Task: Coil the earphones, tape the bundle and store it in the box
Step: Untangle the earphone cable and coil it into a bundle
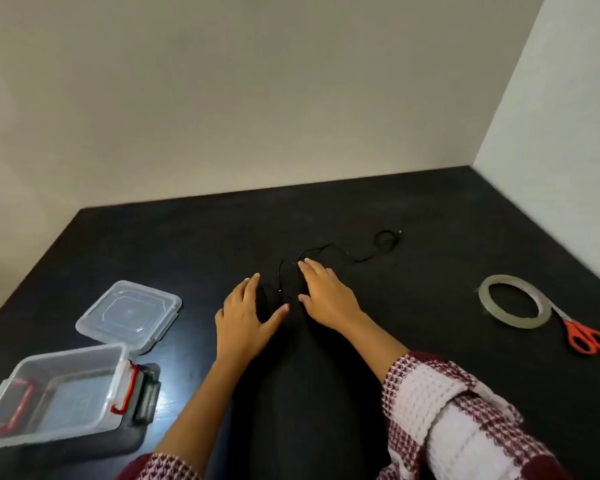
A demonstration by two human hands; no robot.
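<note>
Black earphones [357, 258] lie loose on the black table [430, 220], hard to make out against it; the thin cord runs from between my hands to a small loop at the far right. My left hand [245, 315] and my right hand [326, 294] rest flat on the table with fingers spread, on either side of the cord's near end. Neither hand grips anything. A clear plastic box [54, 401] with red latches stands open at the front left. Its clear lid [129, 313] lies beside it. A roll of clear tape [515, 301] sits at the right.
Red-handled scissors [584, 336] lie just right of the tape roll, blades under its edge. A dark flat object [146, 400] sits under the box. Walls close the table at the back and right.
</note>
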